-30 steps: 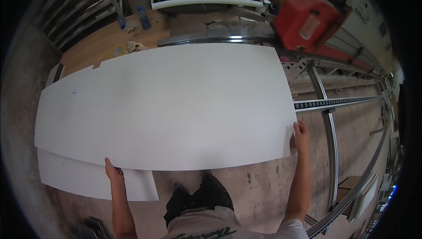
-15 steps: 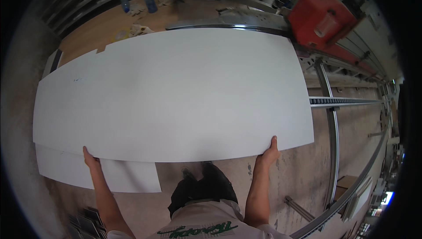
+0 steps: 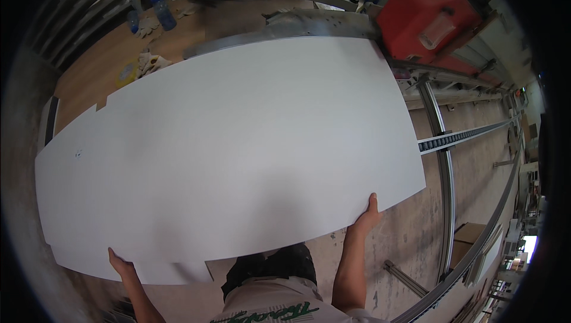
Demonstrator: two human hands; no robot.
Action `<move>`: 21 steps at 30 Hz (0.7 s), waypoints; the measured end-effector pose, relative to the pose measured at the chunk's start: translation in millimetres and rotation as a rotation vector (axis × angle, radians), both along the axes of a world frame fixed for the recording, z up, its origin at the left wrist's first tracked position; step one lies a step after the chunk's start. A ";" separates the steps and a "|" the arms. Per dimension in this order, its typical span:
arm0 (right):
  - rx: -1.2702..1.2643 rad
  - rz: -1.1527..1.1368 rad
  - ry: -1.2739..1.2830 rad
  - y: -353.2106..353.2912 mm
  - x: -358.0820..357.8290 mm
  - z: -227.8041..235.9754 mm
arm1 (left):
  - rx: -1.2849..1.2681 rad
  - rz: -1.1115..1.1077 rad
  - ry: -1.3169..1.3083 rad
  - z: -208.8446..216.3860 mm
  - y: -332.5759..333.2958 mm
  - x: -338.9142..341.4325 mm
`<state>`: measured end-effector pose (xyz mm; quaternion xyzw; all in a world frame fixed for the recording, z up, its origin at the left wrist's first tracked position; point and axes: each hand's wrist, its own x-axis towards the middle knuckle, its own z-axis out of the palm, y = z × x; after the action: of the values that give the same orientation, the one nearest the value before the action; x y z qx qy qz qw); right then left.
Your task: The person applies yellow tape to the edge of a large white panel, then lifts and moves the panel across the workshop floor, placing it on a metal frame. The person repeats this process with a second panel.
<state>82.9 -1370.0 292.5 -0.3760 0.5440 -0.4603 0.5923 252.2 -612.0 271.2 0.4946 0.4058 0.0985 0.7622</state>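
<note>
Held a large white board by its near edge in a narrow pinch, with thumbs on top and other fingers hidden underneath, left hand toward one end, right hand toward the other. Could not tell the hidden curl. Stretched forward from the fingers toward a wooden table.

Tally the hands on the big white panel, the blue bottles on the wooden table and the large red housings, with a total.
Hands on the white panel: 2 (left hand, right hand)
Blue bottles: 2
Large red housing: 1
Total: 5
</note>
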 end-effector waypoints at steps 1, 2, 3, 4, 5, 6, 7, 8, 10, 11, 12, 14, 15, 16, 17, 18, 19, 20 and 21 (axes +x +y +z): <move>0.026 -0.033 0.002 -1.9 0.8 -0.5 | 0.030 -0.033 -0.002 -0.1 0.0 -1.2; 0.049 -0.047 0.003 -5.9 0.3 -1.2 | 0.021 -0.024 0.010 -0.2 -2.0 -4.2; 0.074 -0.061 0.007 -8.7 0.8 -1.6 | -0.009 -0.029 0.007 -0.8 -4.2 -5.7; 0.054 -0.041 0.033 -14.4 -0.7 -0.9 | 0.000 -0.029 0.021 -1.0 -8.5 -8.2; 0.072 -0.058 0.026 -18.8 0.0 -0.5 | 0.031 0.002 0.046 -1.2 -13.4 -10.0; 0.091 -0.090 0.038 -25.4 -1.9 2.2 | 0.045 0.005 0.045 -0.5 -20.1 -11.7; 0.117 -0.134 0.049 -31.0 -1.0 3.8 | 0.051 0.044 0.051 0.3 -27.5 -13.4; 0.149 -0.091 0.080 -37.7 -2.5 8.2 | 0.075 0.026 0.060 2.4 -36.0 -15.5; 0.131 -0.076 0.063 -50.2 -1.2 16.0 | 0.077 0.091 0.086 7.3 -56.3 -18.5; 0.128 -0.085 0.060 -56.4 0.2 19.9 | 0.097 0.060 0.089 8.7 -67.3 -17.7; 0.087 -0.061 0.091 -63.5 1.0 24.3 | 0.094 0.074 0.105 12.5 -79.6 -21.0; 0.103 -0.038 0.157 -79.9 2.1 32.0 | 0.101 0.096 0.137 17.8 -104.8 -23.6; 0.105 -0.018 0.173 -88.5 1.4 35.3 | 0.111 0.100 0.152 19.3 -118.3 -24.1; 0.127 -0.040 0.196 -99.0 0.3 37.6 | 0.113 0.128 0.172 21.7 -131.9 -28.1; 0.144 -0.050 0.200 -111.3 -1.8 39.0 | 0.121 0.124 0.179 24.2 -145.3 -33.6; 0.149 -0.045 0.187 -125.1 -3.7 38.9 | 0.119 0.142 0.182 23.1 -159.7 -36.3; 0.155 -0.051 0.178 -140.2 -6.8 38.7 | 0.102 0.152 0.180 22.9 -173.1 -41.9; 0.154 -0.046 0.160 -154.8 -11.2 38.8 | 0.118 0.153 0.181 22.8 -185.6 -46.7; 0.159 -0.045 0.143 -166.9 -15.7 37.8 | 0.123 0.137 0.177 23.6 -196.8 -50.2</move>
<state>67.3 -1536.8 330.3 -0.3475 0.6281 -0.4007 0.5694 202.0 -808.8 294.8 0.5184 0.4973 0.1311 0.6832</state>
